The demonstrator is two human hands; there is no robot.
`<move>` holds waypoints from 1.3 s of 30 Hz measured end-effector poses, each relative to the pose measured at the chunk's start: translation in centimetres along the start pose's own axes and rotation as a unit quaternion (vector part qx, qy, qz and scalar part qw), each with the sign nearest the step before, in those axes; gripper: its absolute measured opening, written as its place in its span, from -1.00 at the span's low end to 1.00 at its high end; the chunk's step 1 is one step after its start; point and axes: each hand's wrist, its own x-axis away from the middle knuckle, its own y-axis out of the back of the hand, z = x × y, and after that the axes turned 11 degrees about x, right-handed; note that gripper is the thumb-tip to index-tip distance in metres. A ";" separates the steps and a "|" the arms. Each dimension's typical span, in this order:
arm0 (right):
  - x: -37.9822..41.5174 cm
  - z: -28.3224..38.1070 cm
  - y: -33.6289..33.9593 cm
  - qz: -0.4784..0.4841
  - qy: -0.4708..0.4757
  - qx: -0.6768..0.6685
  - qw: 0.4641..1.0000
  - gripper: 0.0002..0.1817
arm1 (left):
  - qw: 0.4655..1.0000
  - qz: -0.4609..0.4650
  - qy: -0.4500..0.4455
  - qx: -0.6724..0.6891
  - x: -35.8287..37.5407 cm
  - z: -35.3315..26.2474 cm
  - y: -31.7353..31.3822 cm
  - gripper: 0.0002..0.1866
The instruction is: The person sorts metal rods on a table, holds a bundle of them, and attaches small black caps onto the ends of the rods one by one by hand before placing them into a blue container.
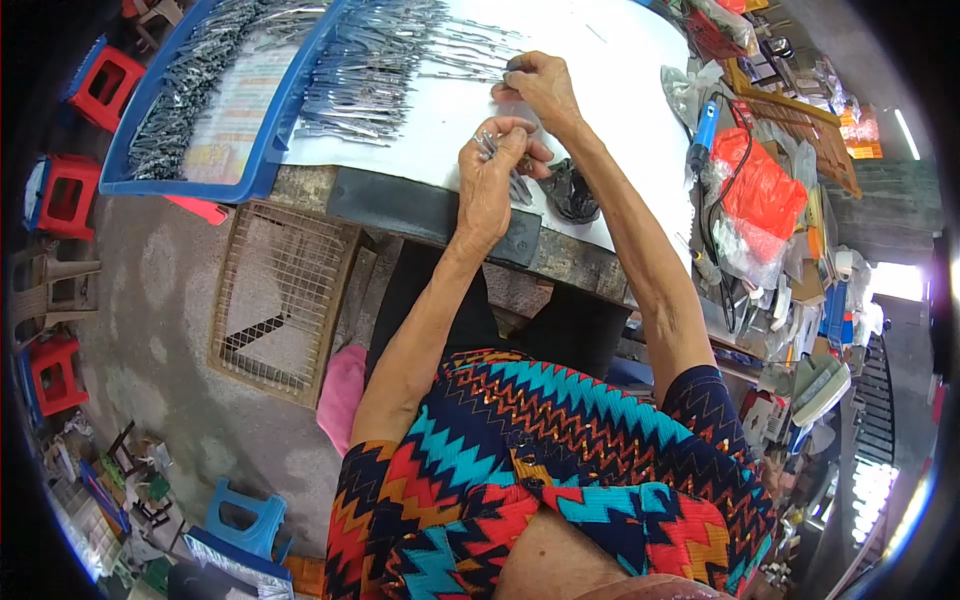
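Small metal pieces are gripped in my left hand [492, 175], its fingers curled round them above the front part of the white tabletop [430, 150]. Just beyond it, my right hand [540, 92] is closed, thumb and fingers pinched at the end of a row of thin metal pieces [465, 52]. A dense pile of similar thin metal pieces [360, 75] spreads to the left, beside a blue tray [265, 165] that holds more of them. Close to my right wrist lies a black plastic bag [573, 192].
A blue-handled tool [706, 128] with a black cable lies at the table's right edge, near a red plastic bag [750, 185] and mixed clutter. Below the table's left part stands a wire-mesh frame [283, 300]. Red stools [105, 85] stand on the floor at the far left.
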 end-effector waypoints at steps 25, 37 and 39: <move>16.6 -1.1 7.7 -0.025 0.025 0.157 0.987 -0.85 | 0.965 0.092 -0.061 -0.237 -0.1 0.7 -2.0 -0.60; 16.9 -0.5 6.2 -0.032 0.073 0.376 0.923 -0.83 | 0.960 0.122 -0.047 -0.248 0.7 1.0 -2.1 -0.64; 16.8 -0.3 6.0 -0.024 0.066 0.397 0.915 -0.84 | 0.955 0.131 -0.041 -0.262 0.9 1.1 -2.2 -0.67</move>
